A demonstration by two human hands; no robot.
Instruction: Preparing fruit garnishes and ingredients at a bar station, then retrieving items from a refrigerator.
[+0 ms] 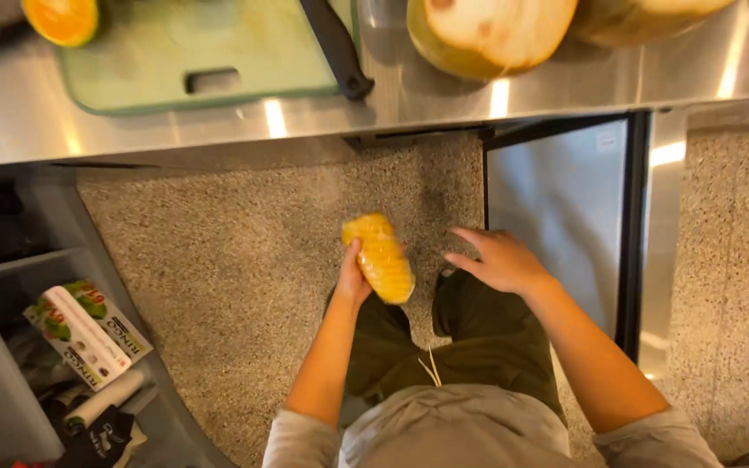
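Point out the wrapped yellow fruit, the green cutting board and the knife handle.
wrapped yellow fruit [381, 258]: head view, middle of its side.
green cutting board [145, 48]: head view, bare surface.
knife handle [337, 48]: head view, mid-handle.

A long rectangular carton, white with green, red and black print, lies tilted on a grey shelf at lower left. Just below it rests a white roll, and beside that a dark pouch with pale markings. At centre, above the speckled floor, the left hand holds a yellow ribbed piece wrapped in clear film. A small pale label sits near the top corner of the steel cabinet door.
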